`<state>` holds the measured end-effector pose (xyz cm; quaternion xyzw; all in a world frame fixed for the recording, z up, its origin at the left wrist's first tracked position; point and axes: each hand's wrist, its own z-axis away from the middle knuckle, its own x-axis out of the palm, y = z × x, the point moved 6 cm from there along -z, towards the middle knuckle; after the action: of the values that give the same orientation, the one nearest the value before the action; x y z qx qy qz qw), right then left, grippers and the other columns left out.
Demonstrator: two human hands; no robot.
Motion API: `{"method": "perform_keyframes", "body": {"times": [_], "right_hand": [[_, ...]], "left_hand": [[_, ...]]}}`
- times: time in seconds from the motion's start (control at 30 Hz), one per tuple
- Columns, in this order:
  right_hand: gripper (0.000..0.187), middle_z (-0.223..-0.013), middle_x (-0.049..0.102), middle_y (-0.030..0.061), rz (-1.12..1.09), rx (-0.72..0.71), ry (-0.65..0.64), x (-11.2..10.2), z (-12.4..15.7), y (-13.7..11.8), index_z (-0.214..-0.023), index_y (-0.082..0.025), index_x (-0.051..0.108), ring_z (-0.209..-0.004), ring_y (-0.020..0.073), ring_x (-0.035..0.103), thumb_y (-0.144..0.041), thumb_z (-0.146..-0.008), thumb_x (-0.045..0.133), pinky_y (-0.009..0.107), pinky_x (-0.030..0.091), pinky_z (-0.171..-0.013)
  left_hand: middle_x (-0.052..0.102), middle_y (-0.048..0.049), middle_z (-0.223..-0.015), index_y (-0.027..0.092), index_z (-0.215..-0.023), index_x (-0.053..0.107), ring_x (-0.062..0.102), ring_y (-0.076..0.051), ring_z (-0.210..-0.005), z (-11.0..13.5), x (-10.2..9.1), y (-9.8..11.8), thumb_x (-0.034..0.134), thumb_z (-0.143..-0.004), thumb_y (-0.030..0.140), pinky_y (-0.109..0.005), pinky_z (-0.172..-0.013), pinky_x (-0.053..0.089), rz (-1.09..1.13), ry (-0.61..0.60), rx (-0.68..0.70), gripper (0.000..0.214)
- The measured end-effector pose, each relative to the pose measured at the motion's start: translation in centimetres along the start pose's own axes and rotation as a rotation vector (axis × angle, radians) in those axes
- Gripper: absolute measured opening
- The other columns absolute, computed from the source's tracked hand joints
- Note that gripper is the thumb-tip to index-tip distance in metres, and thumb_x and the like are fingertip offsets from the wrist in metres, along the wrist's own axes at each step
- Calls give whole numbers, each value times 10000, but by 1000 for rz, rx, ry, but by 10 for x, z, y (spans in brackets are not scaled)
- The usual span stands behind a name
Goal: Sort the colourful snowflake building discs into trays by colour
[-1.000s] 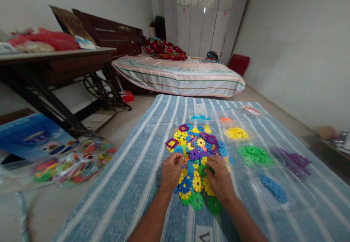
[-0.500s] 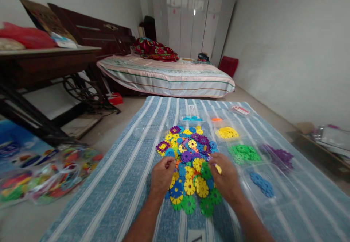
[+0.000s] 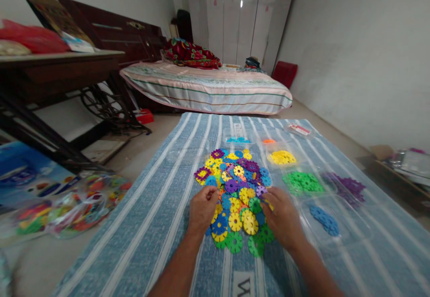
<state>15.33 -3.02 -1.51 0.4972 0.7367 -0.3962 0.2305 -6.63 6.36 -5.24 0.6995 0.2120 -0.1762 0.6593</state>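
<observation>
A heap of toothed plastic snowflake discs (image 3: 235, 220) in yellow, blue, purple, green and orange lies on a blue-and-white striped cloth (image 3: 151, 198). At the heap's left edge is my left hand (image 3: 202, 208), its fingers curled together; whatever they may hold is hidden. My right hand (image 3: 281, 214) is closed at the right edge, with a yellow snowflake disc (image 3: 270, 204) partly showing under its fingers. Close to those fingertips lies a light purple disc (image 3: 261, 191).
Clear trays to the right hold sorted yellow (image 3: 282, 157), green (image 3: 304, 182), purple (image 3: 347, 188) and blue discs (image 3: 324, 220). Farther back are trays with light blue (image 3: 238, 140) and orange pieces (image 3: 268, 141). A bed (image 3: 208, 88) stands beyond; bagged toys (image 3: 83, 207) lie left.
My right hand has drawn slightly right, and more of the light purple disc shows beside its fingertips. My left hand stays by the heap's left edge. The view has tilted a little.
</observation>
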Motion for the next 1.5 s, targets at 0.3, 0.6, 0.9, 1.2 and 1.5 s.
{"method": "perform_keyframes", "body": {"times": [0.3,0.6,0.9,1.2,1.5], "right_hand": [[293,-1191,573,126,107,54,-103,29,14,-1,-1043,-200,618,-1194,310,443,-230,-752,612,495,403,-966],[78,-1025,620,88,-68,93,-103,21,7,-6,-793,-203,622,-1067,250,525,-170,-766,557,442,425,-951],[138,-934,657,58,-120,100,56,-25,-19,13,-745,-226,612,-936,204,591,-257,-831,509,371,472,-852],[225,-879,658,114,250,107,258,-66,-33,50,-879,-161,638,-885,243,583,-320,-866,479,406,461,-827],[146,-955,657,50,-101,27,-230,-3,22,-7,-848,-231,649,-921,191,596,-174,-818,517,309,492,-805]], "left_hand": [[676,30,-672,217,-727,645,632,-145,-647,2,-2,5,504,-734,355,-241,-652,488,-2,3,-2,197],[673,27,-666,211,-747,647,629,-146,-635,1,-1,4,501,-737,359,-241,-626,481,10,-13,-14,208],[678,29,-676,217,-737,645,629,-143,-634,1,-1,4,506,-736,364,-241,-646,482,-13,-12,-4,202],[682,26,-684,215,-741,644,636,-143,-639,1,0,3,500,-745,359,-241,-655,489,-20,-15,1,204],[691,15,-702,210,-736,642,640,-151,-657,2,1,5,500,-739,351,-246,-650,489,9,-16,-12,201]]}}
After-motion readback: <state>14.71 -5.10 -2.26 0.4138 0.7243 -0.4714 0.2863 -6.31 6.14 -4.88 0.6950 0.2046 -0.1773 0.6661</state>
